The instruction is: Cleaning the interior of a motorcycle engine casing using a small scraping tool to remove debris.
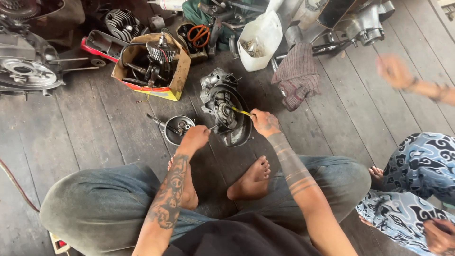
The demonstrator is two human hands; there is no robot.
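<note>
- The wooden floor [95,123] of dark planks carries everything; the person sits on it with knees spread and bare feet drawn in toward the work.
- A second person in blue-and-white patterned trousers [417,180] sits at the right edge; their blurred hand is raised well apart from the work.
- A large grey engine block [23,71] lies at the far left, and a cardboard box [177,71] of oily parts stands near the middle top, with a white plastic jug [258,40] of small hardware and a striped rag [298,76] to its right.
- The engine casing [226,114], a grey aluminium housing with a dark round opening, lies on the floor just ahead of the feet, between both hands.
- A smaller round cover [176,129] with a shaft lies just beside the casing, on its left.
- The left hand [194,137] rests against the casing's lower left rim, fingers curled together, seemingly bracing it; whether it pinches a small tool I cannot tell.
- The right hand [264,122] has its grip clamped on a yellow-handled screwdriver [240,111], whose tip points into the casing's opening.
- By my judgement the step in hand is working at a fastener or part inside the casing; the next move calls for a steady brace from the left hand and the tip staying seated.
</note>
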